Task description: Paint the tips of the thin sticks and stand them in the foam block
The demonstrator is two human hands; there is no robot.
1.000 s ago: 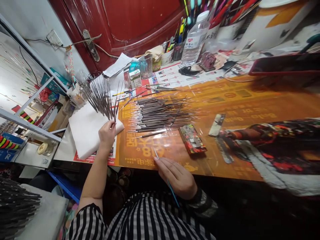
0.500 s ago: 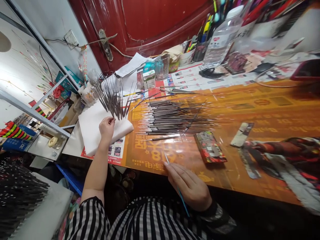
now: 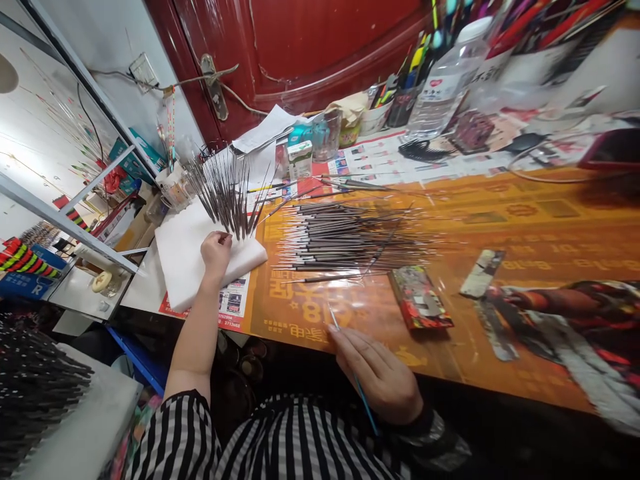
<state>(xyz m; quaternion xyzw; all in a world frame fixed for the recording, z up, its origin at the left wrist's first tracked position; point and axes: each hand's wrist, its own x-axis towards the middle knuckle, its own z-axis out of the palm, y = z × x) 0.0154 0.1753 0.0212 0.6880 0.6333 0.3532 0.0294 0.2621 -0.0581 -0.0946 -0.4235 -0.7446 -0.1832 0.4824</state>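
Observation:
My left hand (image 3: 216, 251) is closed in a pinch over the white foam block (image 3: 183, 250), close to the slender dark fishing floats (image 3: 230, 200) standing upright in it. What its fingers hold, if anything, is hidden. In my right hand (image 3: 383, 380), near the table's front edge, a thin blue-handled paintbrush (image 3: 364, 400) lies slantwise, its fine tip pointing up and away from me. Beyond it, a wide row of similar dark floats (image 3: 330, 233) lies flat on the table, pale ends to the left.
A small paint-smeared block (image 3: 420, 297) sits right of the floats. Farther right are a stained flat strip (image 3: 483, 273) and a stained cloth (image 3: 590, 360). Along the back stand a water bottle (image 3: 445, 83), a glass (image 3: 327, 137) and a small box (image 3: 300, 160). More dark floats (image 3: 40, 380) fill foam at lower left.
My left hand has shifted very slightly to the right at the foam block, still pinched. My right hand and the paintbrush stay almost where they were. The view has tilted a little.

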